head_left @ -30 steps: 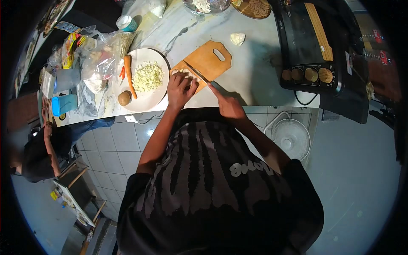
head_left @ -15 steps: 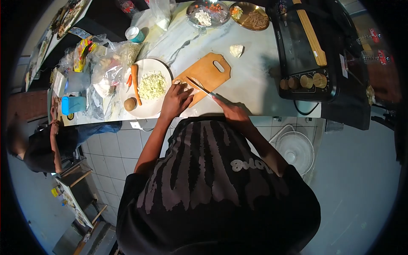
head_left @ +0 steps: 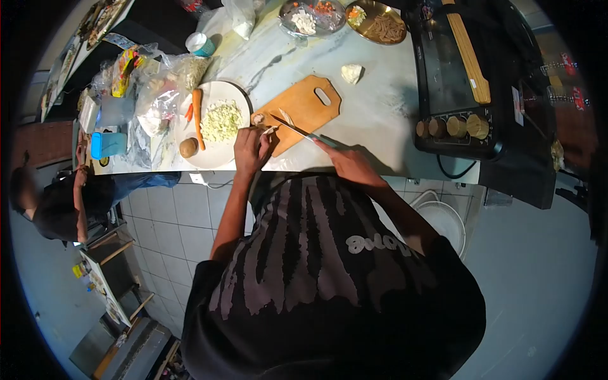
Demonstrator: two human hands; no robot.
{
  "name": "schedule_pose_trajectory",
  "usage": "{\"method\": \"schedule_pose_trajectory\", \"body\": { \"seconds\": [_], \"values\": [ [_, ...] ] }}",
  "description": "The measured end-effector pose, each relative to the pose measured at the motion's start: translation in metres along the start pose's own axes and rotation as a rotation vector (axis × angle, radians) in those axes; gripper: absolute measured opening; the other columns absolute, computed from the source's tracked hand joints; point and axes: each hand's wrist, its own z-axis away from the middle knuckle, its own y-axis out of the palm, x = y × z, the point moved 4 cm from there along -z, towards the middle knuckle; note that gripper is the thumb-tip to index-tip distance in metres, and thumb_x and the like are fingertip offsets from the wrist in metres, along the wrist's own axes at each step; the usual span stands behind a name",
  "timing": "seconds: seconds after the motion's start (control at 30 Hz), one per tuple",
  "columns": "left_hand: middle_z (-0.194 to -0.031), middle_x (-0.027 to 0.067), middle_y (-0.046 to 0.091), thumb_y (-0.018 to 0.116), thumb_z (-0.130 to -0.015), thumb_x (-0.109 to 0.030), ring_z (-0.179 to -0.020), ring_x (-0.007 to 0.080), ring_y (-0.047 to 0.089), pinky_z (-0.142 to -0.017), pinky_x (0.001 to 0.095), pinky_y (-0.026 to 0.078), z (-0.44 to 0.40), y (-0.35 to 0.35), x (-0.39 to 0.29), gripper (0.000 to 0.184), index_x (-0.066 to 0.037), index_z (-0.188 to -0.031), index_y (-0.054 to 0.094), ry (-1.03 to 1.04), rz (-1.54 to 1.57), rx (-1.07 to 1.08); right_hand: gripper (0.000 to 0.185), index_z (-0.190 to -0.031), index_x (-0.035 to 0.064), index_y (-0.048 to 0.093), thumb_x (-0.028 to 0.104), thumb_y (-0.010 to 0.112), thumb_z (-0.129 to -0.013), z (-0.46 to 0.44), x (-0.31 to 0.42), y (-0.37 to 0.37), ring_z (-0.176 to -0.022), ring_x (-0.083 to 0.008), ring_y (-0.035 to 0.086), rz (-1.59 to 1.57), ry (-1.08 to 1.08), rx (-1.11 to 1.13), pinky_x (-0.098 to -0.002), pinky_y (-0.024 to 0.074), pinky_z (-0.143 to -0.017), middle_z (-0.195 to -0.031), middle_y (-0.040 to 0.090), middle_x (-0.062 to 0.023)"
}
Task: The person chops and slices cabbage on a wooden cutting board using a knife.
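One head view: left hand [head_left: 249,151], fingertips hard to make out, beside a pale piece [head_left: 271,130]; cannot tell if gripped. Right hand [head_left: 354,166] grasps knife [head_left: 292,127], handle mostly hidden; blade over cutting board [head_left: 310,104], tip near left fingers. Marbled counter [head_left: 291,60], plate [head_left: 212,158] at left; tiled floor [head_left: 158,209] below.

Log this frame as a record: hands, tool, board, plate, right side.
left hand: by a pale piece at the board's near-left edge; grip unclear
right hand: holds knife
knife: blade over board, tip pointing left
board: wooden, handle slot at right end
plate: left of board; carrot, chopped pale-green pieces
right side: black oven, four knobs
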Motion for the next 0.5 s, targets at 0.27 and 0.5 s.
{"method": "schedule_pose_trajectory", "body": {
  "seconds": [0.27,0.5],
  "values": [
    [-0.094,0.0146,0.062,0.066,-0.093,-0.012,-0.086,0.0317,0.063,-0.077,0.0394,0.051,-0.07,0.002,-0.042,0.013,-0.001,-0.1,0.066,-0.219,0.275,0.021,0.042,-0.146,0.0045,0.049,0.02,0.043,-0.108,-0.011,-0.028,-0.015,-0.066,-0.0128,0.043,-0.69,0.059,-0.549,-0.0307,0.0397,-0.061,-0.073,0.043,-0.0042],
    [-0.13,0.0148,0.058,0.069,-0.09,-0.021,-0.109,0.0352,0.062,-0.096,0.0423,0.051,-0.106,0.028,-0.06,0.034,-0.006,-0.12,0.064,0.313,0.048,0.268,0.04,-0.143,0.0014,0.05,0.016,0.043,-0.107,-0.02,-0.034,-0.048,-0.062,-0.0155,0.042,-0.558,0.064,-0.636,-0.0324,0.0399,-0.06,-0.071,0.043,-0.0092]
  ]
}}
